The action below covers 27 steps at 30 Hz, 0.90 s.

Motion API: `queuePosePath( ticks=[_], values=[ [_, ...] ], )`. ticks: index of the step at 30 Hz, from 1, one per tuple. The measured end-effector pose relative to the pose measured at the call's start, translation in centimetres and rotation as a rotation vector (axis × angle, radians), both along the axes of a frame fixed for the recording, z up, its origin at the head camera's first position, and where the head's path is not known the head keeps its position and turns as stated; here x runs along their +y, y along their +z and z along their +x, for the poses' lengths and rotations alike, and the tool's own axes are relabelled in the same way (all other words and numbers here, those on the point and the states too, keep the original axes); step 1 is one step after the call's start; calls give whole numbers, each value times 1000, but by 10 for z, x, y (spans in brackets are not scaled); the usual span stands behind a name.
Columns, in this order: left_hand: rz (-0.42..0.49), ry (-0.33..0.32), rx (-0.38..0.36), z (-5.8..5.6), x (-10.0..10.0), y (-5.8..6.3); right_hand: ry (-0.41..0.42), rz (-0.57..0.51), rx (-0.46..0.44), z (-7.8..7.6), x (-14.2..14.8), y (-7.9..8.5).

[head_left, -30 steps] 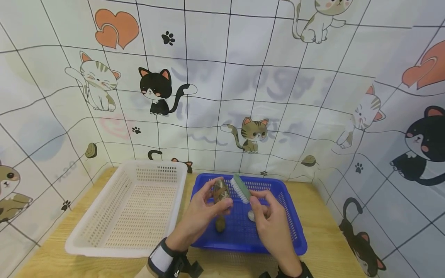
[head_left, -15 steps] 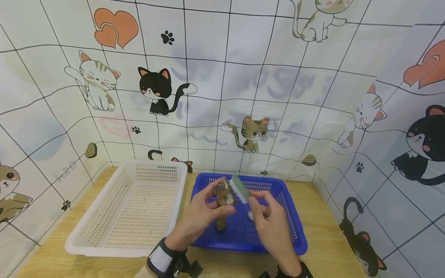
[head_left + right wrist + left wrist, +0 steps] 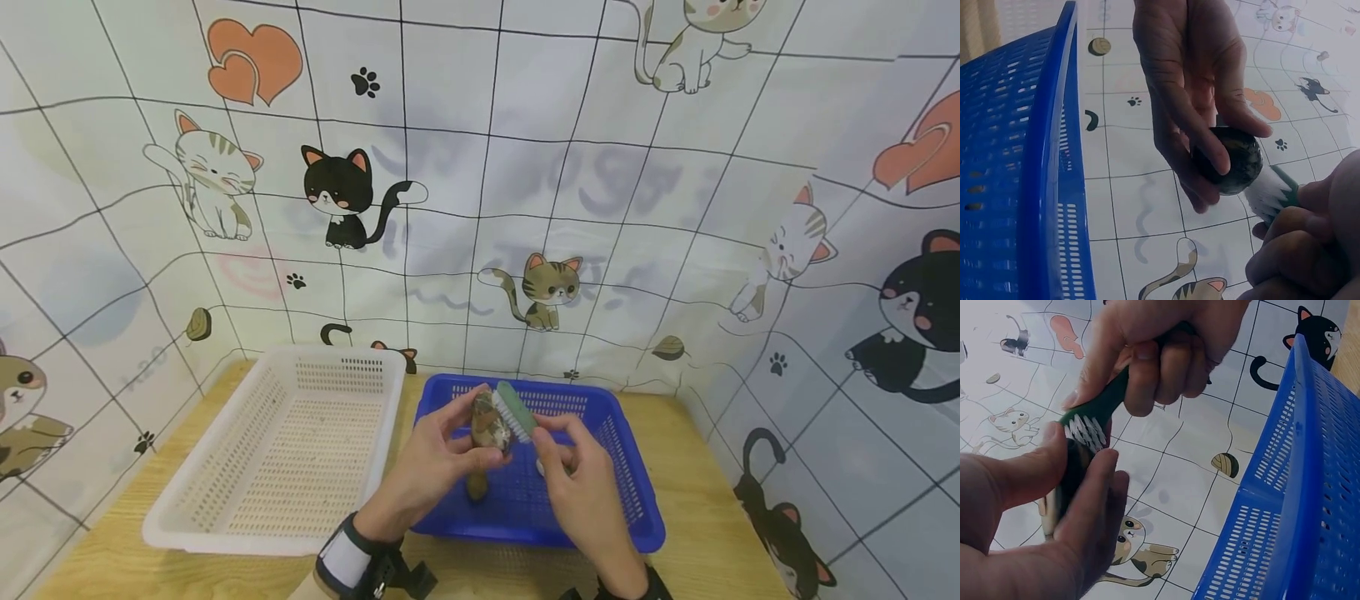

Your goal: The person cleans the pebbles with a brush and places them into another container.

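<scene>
A mottled brown stone-like piece (image 3: 489, 423) is held between the thumb and fingers of my left hand (image 3: 427, 462), above the blue basket (image 3: 525, 518). My right hand (image 3: 588, 492) grips a green-backed scrub brush (image 3: 517, 407) with white bristles, which face the stone. In the left wrist view the bristles (image 3: 1087, 433) meet the stone's upper end. From the right wrist view the stone (image 3: 1241, 162) looks dark and rounded, right beside the brush (image 3: 1272, 192). Much of the brush handle is hidden in my right hand.
In the blue basket lie a smaller brown stone-like piece (image 3: 477, 486) and a whitish one (image 3: 540, 468), partly hidden by my right hand. A white basket (image 3: 300, 467) stands to the left on the wooden table (image 3: 708, 500). A cat-patterned sheet (image 3: 450, 208) hangs behind.
My left hand has turned the stone and brought it slightly right and down, closer to the brush. The bristles, earlier apart from the stone, now touch it.
</scene>
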<state>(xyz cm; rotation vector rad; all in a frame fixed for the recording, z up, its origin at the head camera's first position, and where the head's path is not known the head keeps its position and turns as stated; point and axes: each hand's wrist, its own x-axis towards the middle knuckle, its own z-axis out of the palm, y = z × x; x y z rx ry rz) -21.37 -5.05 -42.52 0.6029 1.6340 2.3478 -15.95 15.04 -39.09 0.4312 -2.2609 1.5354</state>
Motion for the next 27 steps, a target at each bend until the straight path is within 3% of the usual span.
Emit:
queuePosePath(
  ticks=[6,13,18,21,27],
  values=[
    [-40,64,30,-1,0,0,52,79,74,0,2,-1],
    [37,-36,73,-1,-4,1,42,116,102,0,3,1],
    [75,-7,61,-3,-4,1,31,139,108,-2,5,-1],
    [88,7,59,-4,-4,1,45,167,117,-8,9,-11],
    [-2,26,109,-4,-3,1,40,212,138,-15,11,-23]
  ],
)
